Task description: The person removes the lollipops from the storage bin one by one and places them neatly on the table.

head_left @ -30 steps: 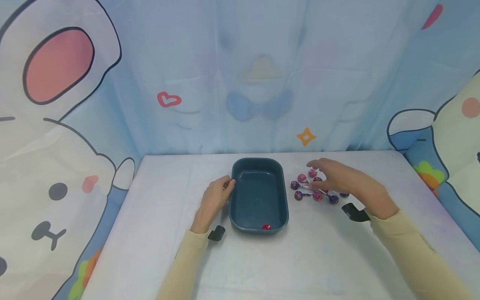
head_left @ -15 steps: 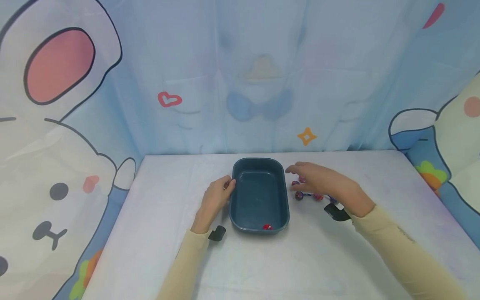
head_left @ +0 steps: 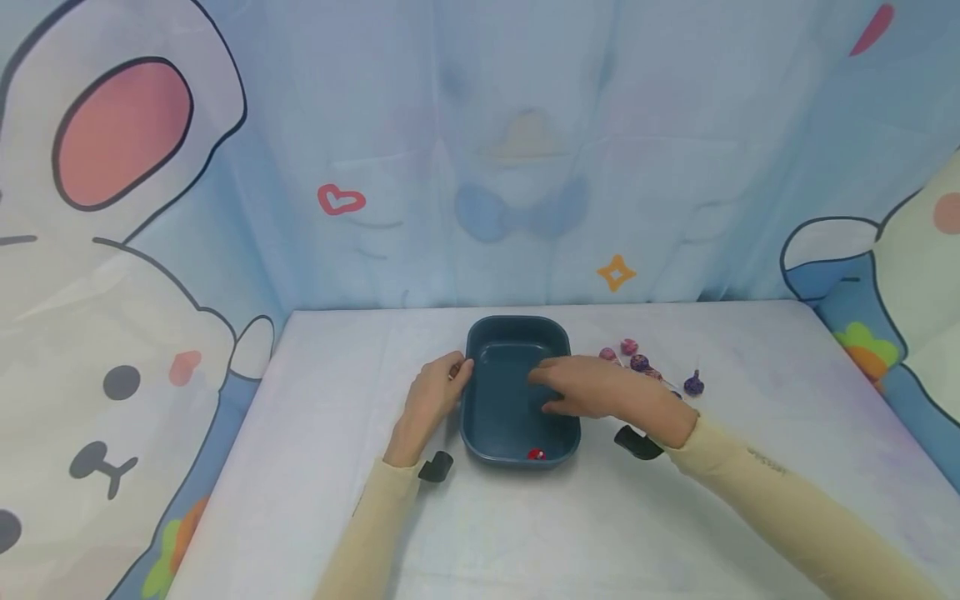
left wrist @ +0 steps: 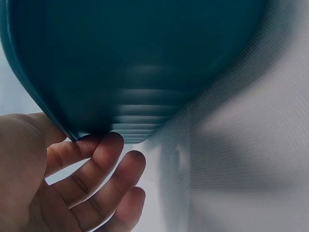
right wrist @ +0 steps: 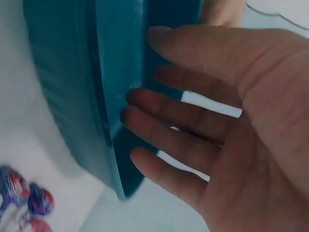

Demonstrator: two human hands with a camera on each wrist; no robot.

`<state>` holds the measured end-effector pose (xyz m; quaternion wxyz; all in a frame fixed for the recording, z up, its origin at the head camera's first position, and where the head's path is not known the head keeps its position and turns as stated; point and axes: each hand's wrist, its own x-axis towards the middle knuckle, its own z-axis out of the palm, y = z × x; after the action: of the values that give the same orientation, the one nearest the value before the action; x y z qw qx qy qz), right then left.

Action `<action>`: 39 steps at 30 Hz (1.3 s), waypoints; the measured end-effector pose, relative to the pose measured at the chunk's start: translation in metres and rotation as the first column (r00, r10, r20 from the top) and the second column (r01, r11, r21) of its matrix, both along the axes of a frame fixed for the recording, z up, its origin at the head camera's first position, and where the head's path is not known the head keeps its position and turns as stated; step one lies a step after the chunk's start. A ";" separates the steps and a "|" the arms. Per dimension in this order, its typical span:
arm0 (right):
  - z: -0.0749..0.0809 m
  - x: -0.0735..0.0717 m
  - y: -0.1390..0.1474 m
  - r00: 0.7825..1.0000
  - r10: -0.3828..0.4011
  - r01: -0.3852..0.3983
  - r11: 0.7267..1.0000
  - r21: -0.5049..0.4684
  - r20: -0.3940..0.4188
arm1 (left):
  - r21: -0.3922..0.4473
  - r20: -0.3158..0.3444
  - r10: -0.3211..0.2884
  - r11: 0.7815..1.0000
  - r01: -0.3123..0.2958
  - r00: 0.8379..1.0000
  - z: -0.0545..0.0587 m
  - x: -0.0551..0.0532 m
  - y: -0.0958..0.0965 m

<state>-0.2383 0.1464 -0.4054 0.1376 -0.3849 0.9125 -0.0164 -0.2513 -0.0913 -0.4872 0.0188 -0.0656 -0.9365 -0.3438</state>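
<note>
A deep teal rectangular tray (head_left: 517, 329) stands on the table. My left hand (head_left: 437, 396) grips its left rim; in the left wrist view, thumb and index finger pinch the edge while the other fingers curl loosely below. Over the tray's right side reaches my right hand (head_left: 588, 387), its fingers spread and relaxed with nothing between them, as the right wrist view shows. Near the tray's front edge inside lies a small red item (head_left: 536, 454) with white marks. Several wrapped lollipops, among them a purple one (head_left: 693, 384) and a pink one (head_left: 628, 347), lie right of the tray, partly hidden by my right forearm.
A white cloth (head_left: 360, 358) covers the table. Behind it hangs a light blue curtain (head_left: 390, 100) with cartoon animals. Each wrist carries a dark camera mount, the right one (head_left: 637, 442) close above the cloth.
My right hand has moved left from above the lollipops to over the tray, uncovering the lollipops at the right. The left hand has kept its grip on the rim.
</note>
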 end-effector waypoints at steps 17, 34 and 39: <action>-0.024 0.009 -0.024 0.963 0.080 -0.111 0.988 0.109 0.258 | 0.014 -0.006 -0.007 1.000 0.007 1.000 0.002 0.001 0.000; -0.028 0.014 -0.028 0.936 0.142 -0.168 0.984 0.052 0.321 | 0.003 -0.005 0.000 1.000 0.000 1.000 0.003 0.002 0.000; -0.028 0.015 -0.028 0.940 0.144 -0.168 0.984 0.054 0.309 | 0.003 -0.006 0.000 1.000 0.000 1.000 0.003 0.002 0.000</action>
<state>-0.2228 0.1184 -0.4334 0.2923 -0.4430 0.8471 -0.0282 -0.2494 -0.0911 -0.4842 0.0217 -0.0665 -0.9360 -0.3449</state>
